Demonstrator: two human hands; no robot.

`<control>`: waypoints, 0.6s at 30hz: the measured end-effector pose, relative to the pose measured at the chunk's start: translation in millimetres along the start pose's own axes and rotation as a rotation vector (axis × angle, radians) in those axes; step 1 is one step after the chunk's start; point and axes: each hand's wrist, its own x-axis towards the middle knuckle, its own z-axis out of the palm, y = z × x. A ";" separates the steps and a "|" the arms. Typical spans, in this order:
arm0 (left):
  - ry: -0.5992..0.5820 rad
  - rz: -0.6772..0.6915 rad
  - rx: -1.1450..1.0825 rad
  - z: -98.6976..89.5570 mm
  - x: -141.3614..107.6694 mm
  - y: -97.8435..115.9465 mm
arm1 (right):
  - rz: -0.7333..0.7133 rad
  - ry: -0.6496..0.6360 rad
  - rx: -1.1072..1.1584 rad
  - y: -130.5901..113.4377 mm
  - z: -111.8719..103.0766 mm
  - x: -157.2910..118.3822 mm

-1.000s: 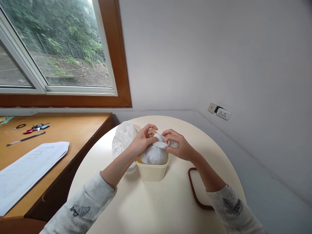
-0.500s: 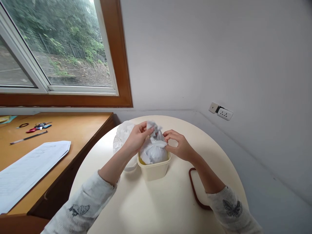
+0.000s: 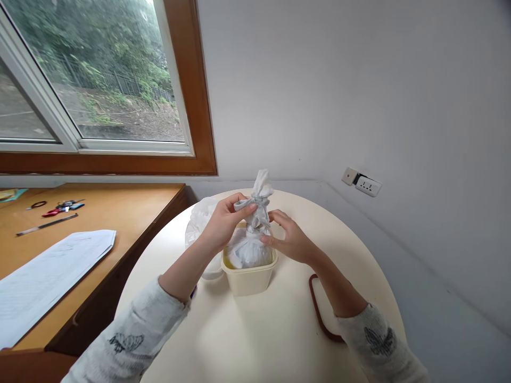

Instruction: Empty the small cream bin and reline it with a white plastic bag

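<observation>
A white plastic bag (image 3: 250, 251), bulging and knotted at its neck, sits in a cream tub (image 3: 248, 281) with something yellow along its inside. Its crumpled top stands up above the knot. My left hand (image 3: 223, 221) pinches a loop of the twisted plastic between thumb and fingers. Around the right side of the neck curl the fingers of my right hand (image 3: 293, 239), its thumb pressed against the bag just under the knot. What the bag holds cannot be made out.
Behind my left hand lies another crumpled white plastic bag (image 3: 197, 219) on the round table (image 3: 247, 346). A brown rounded frame (image 3: 319, 314) lies partly under my right forearm. The wooden desk (image 3: 131, 205) at left carries papers (image 3: 51, 271), a pen (image 3: 47, 225) and keys (image 3: 66, 206).
The top of the bag now stands upright, higher than before. My left hand has shifted slightly to a loop of plastic, and my right thumb has moved left onto the neck.
</observation>
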 end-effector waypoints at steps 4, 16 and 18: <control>-0.010 0.017 0.062 4.1 0.2 -1.0 | 0.079 0.048 0.102 -6.7 10.4 15.0; -0.023 -0.033 0.474 -7.4 -21.9 -13.8 | 0.283 0.148 0.638 -6.6 21.3 29.2; 0.014 -0.012 0.551 -10.0 -23.3 -16.9 | 0.269 0.190 0.722 -3.5 22.5 29.6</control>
